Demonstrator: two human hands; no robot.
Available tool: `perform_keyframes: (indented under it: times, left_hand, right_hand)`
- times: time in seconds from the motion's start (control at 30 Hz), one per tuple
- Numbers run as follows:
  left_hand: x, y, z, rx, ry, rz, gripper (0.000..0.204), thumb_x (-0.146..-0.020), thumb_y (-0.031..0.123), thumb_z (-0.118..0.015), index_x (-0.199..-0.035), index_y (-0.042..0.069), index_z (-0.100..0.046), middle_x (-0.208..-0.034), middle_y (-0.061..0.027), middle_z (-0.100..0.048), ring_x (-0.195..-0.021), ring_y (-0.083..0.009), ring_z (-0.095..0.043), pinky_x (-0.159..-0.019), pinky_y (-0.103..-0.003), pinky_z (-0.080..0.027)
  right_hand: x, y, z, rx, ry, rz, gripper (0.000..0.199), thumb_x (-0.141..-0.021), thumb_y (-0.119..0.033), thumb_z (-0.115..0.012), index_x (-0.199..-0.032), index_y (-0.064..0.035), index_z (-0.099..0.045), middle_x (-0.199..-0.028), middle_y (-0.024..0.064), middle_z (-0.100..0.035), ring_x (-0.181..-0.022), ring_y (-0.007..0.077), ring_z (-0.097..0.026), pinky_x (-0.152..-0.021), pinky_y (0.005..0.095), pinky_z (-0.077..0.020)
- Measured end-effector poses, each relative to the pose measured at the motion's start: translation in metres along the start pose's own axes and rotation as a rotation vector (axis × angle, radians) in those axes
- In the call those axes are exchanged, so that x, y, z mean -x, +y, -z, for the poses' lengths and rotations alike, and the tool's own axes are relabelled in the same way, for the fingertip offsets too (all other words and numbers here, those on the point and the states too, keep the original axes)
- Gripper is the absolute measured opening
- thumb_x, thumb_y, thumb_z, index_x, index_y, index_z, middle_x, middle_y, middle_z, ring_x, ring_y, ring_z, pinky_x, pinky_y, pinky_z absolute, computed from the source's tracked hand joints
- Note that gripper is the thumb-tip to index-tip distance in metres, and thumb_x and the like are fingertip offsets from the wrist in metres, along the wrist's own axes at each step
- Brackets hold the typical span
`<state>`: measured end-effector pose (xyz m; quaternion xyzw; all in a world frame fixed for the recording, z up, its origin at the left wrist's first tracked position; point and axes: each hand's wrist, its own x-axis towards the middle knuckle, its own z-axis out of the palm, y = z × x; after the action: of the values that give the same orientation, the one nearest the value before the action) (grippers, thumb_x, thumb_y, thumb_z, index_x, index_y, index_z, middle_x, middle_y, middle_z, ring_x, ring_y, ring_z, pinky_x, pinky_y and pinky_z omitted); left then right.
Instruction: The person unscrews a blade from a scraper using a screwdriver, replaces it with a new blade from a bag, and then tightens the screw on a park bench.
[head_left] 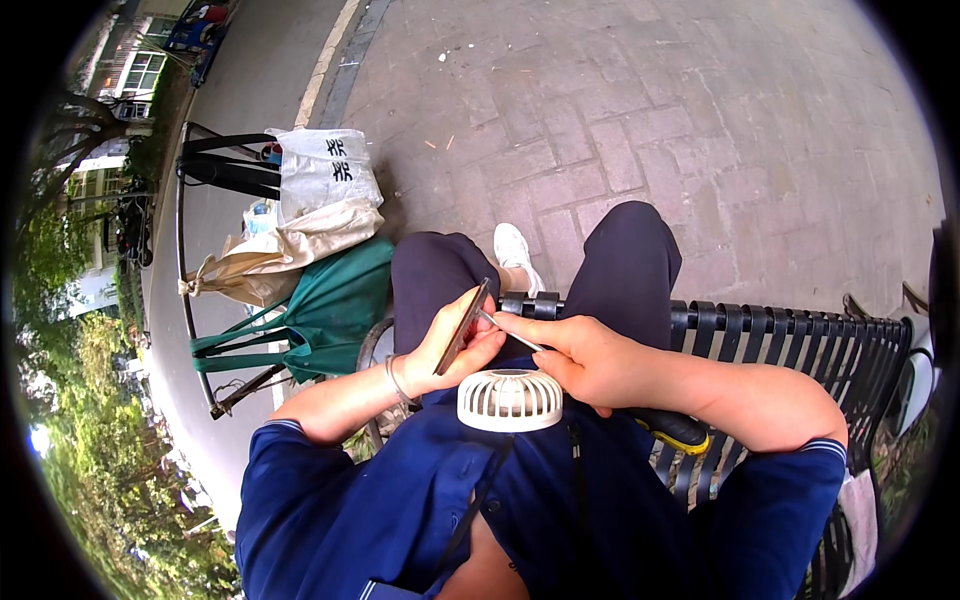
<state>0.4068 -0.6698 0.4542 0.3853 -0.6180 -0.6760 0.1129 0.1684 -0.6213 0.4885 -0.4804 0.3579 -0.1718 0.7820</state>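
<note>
My left hand (442, 336) is closed around a thin, flat, dark brown piece (464, 328), seen nearly edge-on and tilted upright. My right hand (588, 356) pinches a slim pale metal rod (524, 340), its index finger stretched along it toward the left fingertips. The rod's far end meets the left fingers behind the flat piece; whether it touches that piece, I cannot tell. Just below the hands a white round fan with slatted vents (510, 402) hangs against my dark blue shirt. A black and yellow object (680, 430) lies beside my right forearm, partly hidden by it.
I sit on a black slatted metal bench (770, 335). Left of my knees, a white bag (325, 180), a beige cloth bag (300, 255) and a green bag (345, 300) hang by a dark metal frame (182, 240). Brick paving (640, 120) stretches ahead; greenery (100, 430) borders the left.
</note>
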Motion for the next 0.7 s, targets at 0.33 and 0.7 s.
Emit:
perform_keyframes:
  times: [0.33,0.7]
  left_hand:
    - [-0.008,-0.010,0.006,0.063,0.053,0.037,0.021,-0.087,-0.004,-0.058,-0.101,0.005,-0.045,-0.067,0.0088,-0.039,-0.058,0.0016,-0.036,-0.050,-0.019,-0.029]
    - [-0.049,0.002,0.028,0.464,-0.042,0.070,0.012,-0.090,0.004,-0.061,-0.093,0.006,-0.049,-0.062,0.0023,-0.045,-0.049,-0.0066,-0.042,-0.046,-0.023,-0.034]
  right_hand:
    - [-0.016,0.035,-0.007,0.956,0.370,0.428,0.074,-0.079,-0.007,-0.058,-0.148,-0.0040,-0.031,-0.051,0.0100,-0.054,-0.042,0.0247,-0.055,-0.041,0.0364,-0.0414]
    - [-0.043,0.047,0.017,0.868,0.741,0.540,0.070,-0.082,-0.008,-0.061,-0.147,-0.0081,-0.034,-0.055,0.0115,-0.058,-0.048,0.0210,-0.061,-0.044,0.0323,-0.0451]
